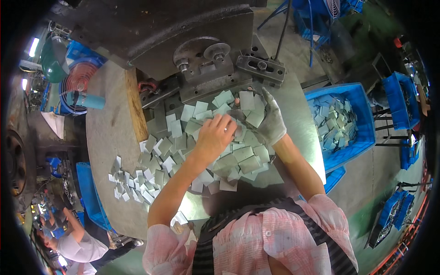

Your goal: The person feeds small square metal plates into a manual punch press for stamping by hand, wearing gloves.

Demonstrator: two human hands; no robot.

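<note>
Small flat metal plates (240, 153) lie in a loose heap on the metal worktable (107, 133) before me. My bare left hand (215, 135), with a ring on one finger, rests on the heap, its fingers bent down; what lies under the fingertips is hidden. My right hand (273, 123), in a pale, dirty glove, is closed on a few metal plates (251, 107) held tilted at the heap's far right side. Just beyond both hands is the dark press machine (201, 68) with its bolted die.
A blue bin (362, 123) of metal plates stands right of the table. A wooden strip (134, 103) lies at the machine's left. A fan (78, 85) and a teal bottle (89, 100) are at far left. Another person (80, 243) works at lower left.
</note>
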